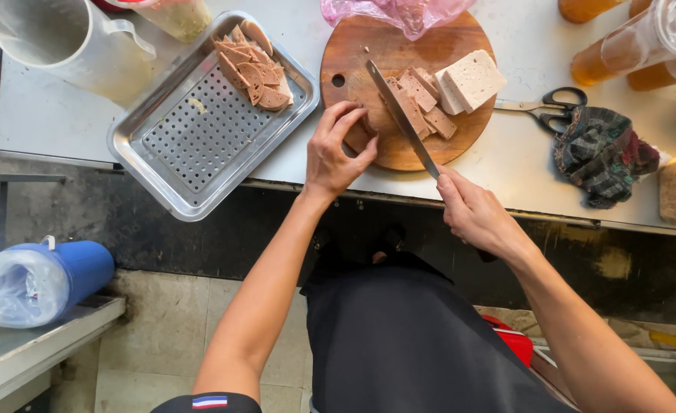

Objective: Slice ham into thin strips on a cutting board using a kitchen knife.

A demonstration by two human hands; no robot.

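Observation:
My right hand [472,210] grips a long knife [401,116] whose blade lies across cut slices [422,101] on a round wooden cutting board [365,53]. A pale uncut block [472,79] of the same loaf rests at the board's right side. My left hand [336,149] pinches a slice [359,136] at the board's near left edge. Left of the board, a perforated metal tray [193,134] holds several slices [252,67] piled in its far corner.
A clear plastic jug [63,42] stands at the far left. Scissors [552,103] and a dark crumpled cloth [602,153] lie right of the board, bottles of amber liquid [636,50] behind. A pink plastic bag [399,11] sits beyond the board. A blue container [55,279] rests lower left.

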